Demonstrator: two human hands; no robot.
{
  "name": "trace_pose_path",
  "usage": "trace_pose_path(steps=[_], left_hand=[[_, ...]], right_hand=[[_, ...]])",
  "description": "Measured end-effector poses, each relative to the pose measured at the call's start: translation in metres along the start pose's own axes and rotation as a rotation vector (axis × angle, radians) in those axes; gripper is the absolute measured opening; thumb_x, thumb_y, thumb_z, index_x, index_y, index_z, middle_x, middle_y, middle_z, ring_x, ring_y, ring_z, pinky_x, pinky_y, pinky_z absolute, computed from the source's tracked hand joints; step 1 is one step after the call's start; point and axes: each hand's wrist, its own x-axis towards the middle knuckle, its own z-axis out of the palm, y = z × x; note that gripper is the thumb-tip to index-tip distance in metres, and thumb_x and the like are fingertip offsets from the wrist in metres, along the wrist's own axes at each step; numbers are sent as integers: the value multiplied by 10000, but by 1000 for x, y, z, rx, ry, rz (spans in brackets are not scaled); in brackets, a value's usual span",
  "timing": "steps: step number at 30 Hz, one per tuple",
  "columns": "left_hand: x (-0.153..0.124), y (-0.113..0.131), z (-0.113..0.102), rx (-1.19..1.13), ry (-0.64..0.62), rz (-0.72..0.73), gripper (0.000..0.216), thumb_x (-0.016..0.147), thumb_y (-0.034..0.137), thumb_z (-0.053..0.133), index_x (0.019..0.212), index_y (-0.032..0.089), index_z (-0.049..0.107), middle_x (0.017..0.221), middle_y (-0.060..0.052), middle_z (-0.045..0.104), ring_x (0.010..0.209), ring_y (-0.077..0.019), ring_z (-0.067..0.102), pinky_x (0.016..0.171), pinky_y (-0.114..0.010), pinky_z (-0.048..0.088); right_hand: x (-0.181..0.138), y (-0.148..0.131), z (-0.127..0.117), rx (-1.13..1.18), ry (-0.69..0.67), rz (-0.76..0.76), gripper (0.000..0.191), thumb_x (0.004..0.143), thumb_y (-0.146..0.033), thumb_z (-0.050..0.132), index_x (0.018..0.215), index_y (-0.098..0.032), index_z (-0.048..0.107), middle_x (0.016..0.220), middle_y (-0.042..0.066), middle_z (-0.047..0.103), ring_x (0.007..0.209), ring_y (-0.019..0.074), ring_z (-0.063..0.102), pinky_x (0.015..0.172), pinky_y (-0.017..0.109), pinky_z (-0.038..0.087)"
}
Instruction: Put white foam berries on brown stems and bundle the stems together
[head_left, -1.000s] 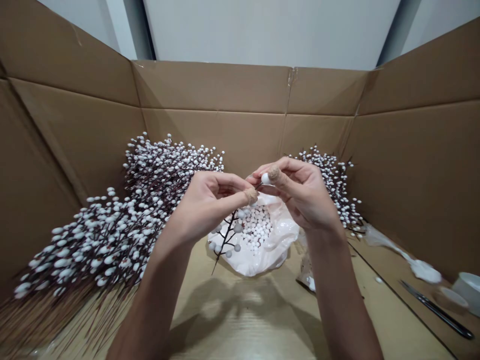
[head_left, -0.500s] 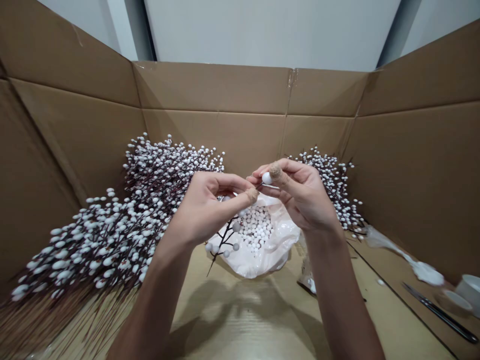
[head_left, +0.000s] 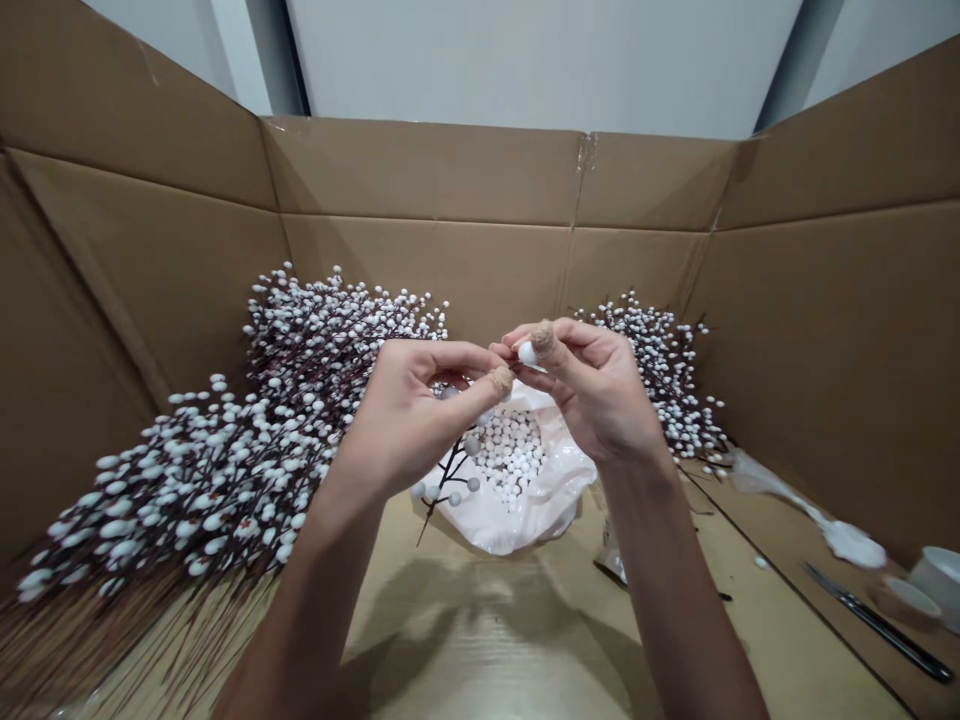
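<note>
My left hand point(head_left: 435, 400) is closed on a dark artificial berry stem point(head_left: 448, 478), whose lower twigs with white berries hang below the palm. Between the thumb and fingers of my right hand point(head_left: 592, 385) is a single white berry point(head_left: 528, 353), held at the tip of a twig. Both thumbs wear a tan wrapping. My fingertips almost meet above a pale plastic bag point(head_left: 559, 500), opened out and holding many loose white berries point(head_left: 511, 455). Part of the stem is hidden behind my left fingers.
Large bunches of white-berry stems point(head_left: 202, 480) lie at the left, another bunch point(head_left: 660, 370) at the right. Cardboard walls point(head_left: 427, 170) enclose the table. On the right are a black-handled tool point(head_left: 877, 620), tape rolls point(head_left: 937, 585) and a white plastic wrapper point(head_left: 851, 545).
My right thumb and the white berry have shifted slightly left, closer to my left fingertips. The thumb now covers more of the berry. The hanging stem has barely moved.
</note>
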Motion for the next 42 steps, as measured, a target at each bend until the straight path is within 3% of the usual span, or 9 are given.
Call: trace_pose_path(steps=[16,42], left_hand=[[0,1,1,-12,33,24,122,712,170,645,771,158,751,748,-39,733,707,-170,657,614,-240,522],[4,-11,9,21,92,30,144,705,186,636,788,166,752,739,-41,734,704,-170,656,627,-245,511]], right_hand=[[0,5,6,-9,47,-63,114,673,-312,736,666,-211,685,761,11,690,733,143,646,724,319,548],[8,20,-1,53,43,13,88,658,-270,748,648,-206,688,764,9,688,727,125,643,727,290,540]])
